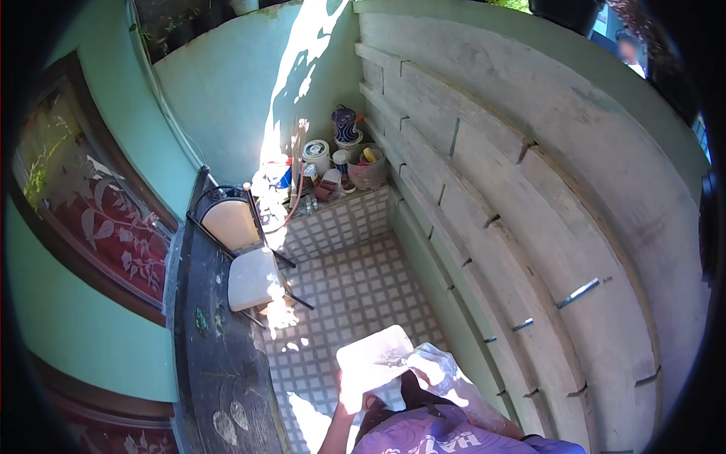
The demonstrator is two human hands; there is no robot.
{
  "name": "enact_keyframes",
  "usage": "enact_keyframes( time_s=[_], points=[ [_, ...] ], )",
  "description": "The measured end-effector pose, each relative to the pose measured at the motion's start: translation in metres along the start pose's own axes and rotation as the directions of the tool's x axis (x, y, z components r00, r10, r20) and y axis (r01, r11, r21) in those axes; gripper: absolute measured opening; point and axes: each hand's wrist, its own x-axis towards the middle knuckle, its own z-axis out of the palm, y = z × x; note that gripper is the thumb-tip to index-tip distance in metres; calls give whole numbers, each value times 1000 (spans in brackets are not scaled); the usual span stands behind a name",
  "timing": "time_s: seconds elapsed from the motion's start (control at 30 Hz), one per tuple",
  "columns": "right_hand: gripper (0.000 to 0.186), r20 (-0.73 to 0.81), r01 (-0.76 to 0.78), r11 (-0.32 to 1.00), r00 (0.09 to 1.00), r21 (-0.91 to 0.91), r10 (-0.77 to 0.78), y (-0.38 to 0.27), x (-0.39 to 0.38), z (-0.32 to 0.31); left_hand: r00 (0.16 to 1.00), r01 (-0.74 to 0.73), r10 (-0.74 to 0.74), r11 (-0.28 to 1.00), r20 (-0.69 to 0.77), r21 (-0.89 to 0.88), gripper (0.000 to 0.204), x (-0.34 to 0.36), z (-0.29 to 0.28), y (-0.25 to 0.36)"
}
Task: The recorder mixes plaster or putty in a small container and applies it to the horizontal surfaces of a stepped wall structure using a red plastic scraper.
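Observation:
A white, shallow rectangular container (370,352), washed out by sunlight, is held in front of my body. My left hand (350,387) grips its near left side from below. At the container's right edge is my right hand (442,372), which looks wrapped in a clear plastic glove or bag. Its fingers are curled at the rim, by a small dark patch inside. Glare hides whatever those fingers hold and most of the container's contents.
A chair with a pale seat (255,280) stands at left beside a dark ledge (219,363). Buckets (316,153) and a grey tub (368,172) crowd the tiled step at the back. A slatted concrete wall (514,204) runs along the right. Another person (630,53) is beyond it.

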Motion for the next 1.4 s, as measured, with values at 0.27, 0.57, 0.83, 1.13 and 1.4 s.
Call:
enact_keyframes(
  time_s=[0.27, 0.57, 0.83, 1.13, 1.4],
  points=[
    [29, 200, -27, 999, 980, 36, 20, 150, 136, 21, 941, -339, 306, 857, 145, 388, 32, 191, 8, 26],
    [44, 251, 100, 995, 964, -19, -92, 272, 303, -2, 996, 43, -47, 998, -73, -44, 52, 383, 107, 111],
    [44, 267, -93, 993, 957, -78, 110, 335, 389, -21, 987, 156, -154, 984, -36, 88, 53, 516, 140, 157],
    [35, -76, -273, 923, 962, -272, 262, 373, 499, 9, 916, 317, -356, 926, 186, 206, 55, 688, 131, 210],
    [14, -525, -581, 796, 630, 169, 572, 377, 578, 38, 739, 546, -618, 783, 268, 298, 51, 786, 153, 277]
  ],
)
